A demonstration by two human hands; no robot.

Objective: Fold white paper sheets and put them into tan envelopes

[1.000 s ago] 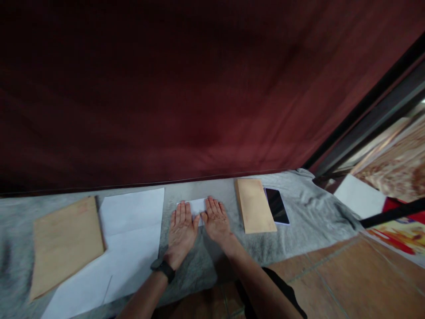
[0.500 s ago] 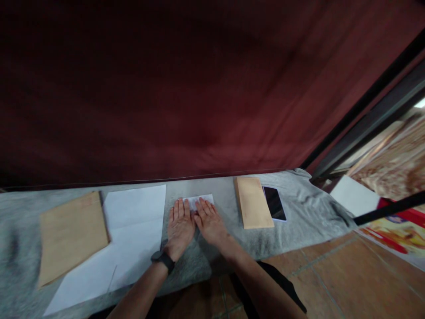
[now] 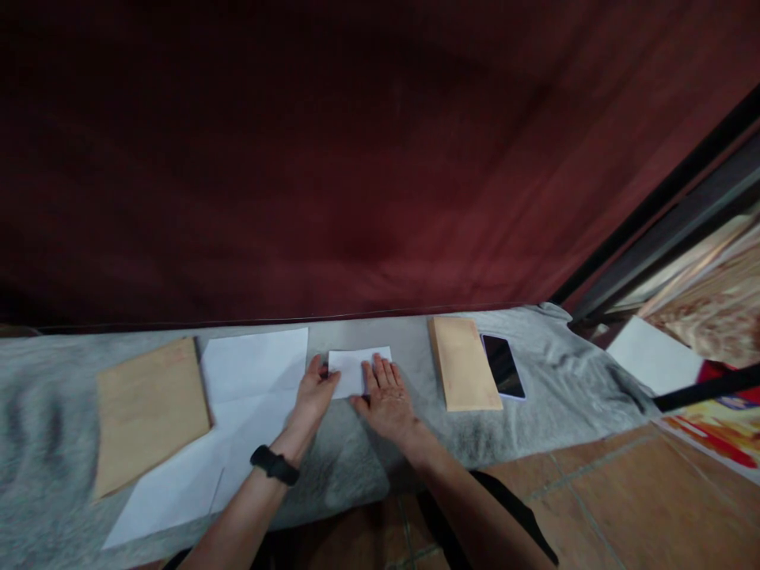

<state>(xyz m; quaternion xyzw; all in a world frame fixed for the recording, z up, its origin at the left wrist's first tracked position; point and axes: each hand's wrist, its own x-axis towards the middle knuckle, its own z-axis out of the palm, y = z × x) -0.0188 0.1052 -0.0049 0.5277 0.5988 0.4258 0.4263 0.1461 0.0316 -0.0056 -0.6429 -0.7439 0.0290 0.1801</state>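
A small folded sheet of white paper [image 3: 350, 370] lies on the grey cloth in front of me. My left hand [image 3: 317, 389] pinches its left edge between thumb and fingers. Across the right part of the paper, my right hand [image 3: 389, 396] lies flat with its fingers stretched out. Larger white sheets with crease lines [image 3: 255, 380] are spread to the left, close to my left wrist, which wears a black watch [image 3: 275, 465].
Brown envelopes [image 3: 151, 412] rest partly over the white sheets. On the right stand a stack of smaller brown envelopes [image 3: 469, 364] and a phone [image 3: 503, 366]. Grey cloth [image 3: 409, 336] covers the surface, with a dark red curtain [image 3: 356, 198] behind. A printed box [image 3: 721, 431] sits at far right.
Both hands lay flat over the folded paper. My left hand has slid off to the left and now grips its edge; my right hand has shifted slightly right, exposing more paper.
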